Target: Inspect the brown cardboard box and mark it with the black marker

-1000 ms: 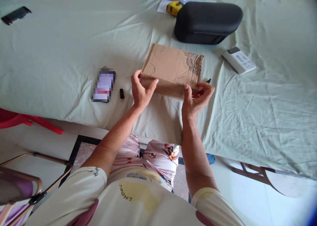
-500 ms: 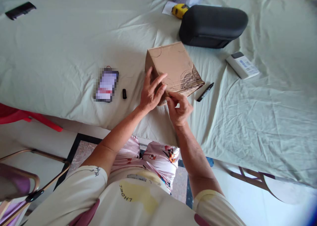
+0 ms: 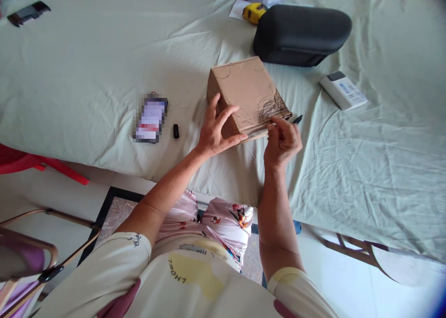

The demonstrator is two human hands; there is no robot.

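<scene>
A brown cardboard box [image 3: 244, 88] with dark scribbles near its right corner rests on the cloth-covered table. My left hand [image 3: 216, 130] lies against the box's left side and near edge, fingers spread apart. My right hand [image 3: 284, 141] is closed in a pinch at the near edge by the right corner; whatever is between its fingertips is hidden. Just behind that hand, one end of a black marker [image 3: 298, 119] pokes out, the rest being covered. Its small black cap [image 3: 176, 131] lies left of my left hand.
Beyond the box stand a black rounded case [image 3: 303, 35] and a yellow tape measure [image 3: 254, 13]. A white box-shaped device [image 3: 344, 90] lies at right, a phone [image 3: 150, 120] at left. Another dark object [image 3: 29, 13] is far left. A red chair [image 3: 45, 162] stands beside the table.
My right hand has slid rightward along the box's near edge, from beside my left hand to the right corner, now covering most of the marker. My left thumb has stretched out along the edge.
</scene>
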